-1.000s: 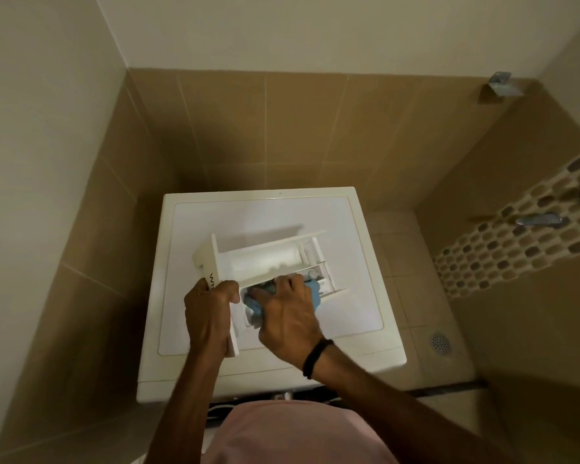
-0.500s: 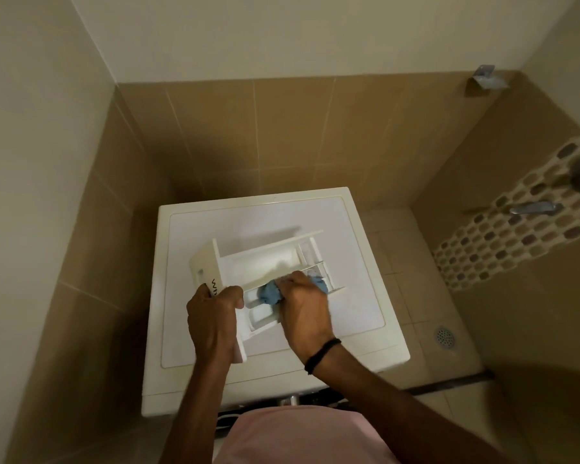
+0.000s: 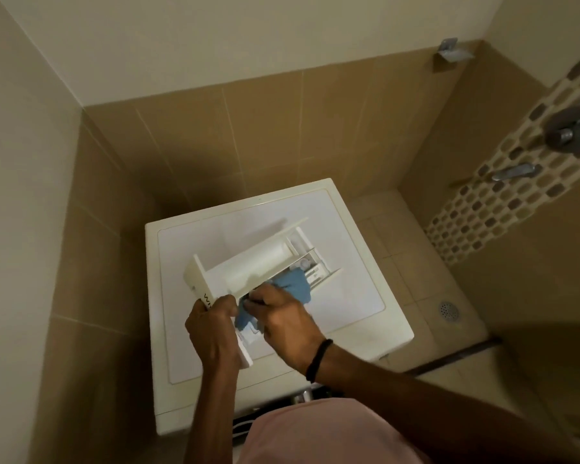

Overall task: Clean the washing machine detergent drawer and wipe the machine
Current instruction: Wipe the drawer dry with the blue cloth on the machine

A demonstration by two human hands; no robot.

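Tan-tiled walls [image 3: 282,128] enclose the washing machine [image 3: 359,296], whose top carries the detergent drawer [image 3: 258,259]. Left grip [image 3: 211,333] clasps its front panel; right grip [image 3: 288,326], seemingly curled round a blue cloth [image 3: 293,286], presses inside it.

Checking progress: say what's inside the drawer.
A blue cloth, gripped by the right hand, and white dividers at the far end. Cloth and hand cover the near floor of the drawer.

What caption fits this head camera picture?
Left hand holds the detergent drawer on the washing machine; right hand wipes it with a blue cloth.
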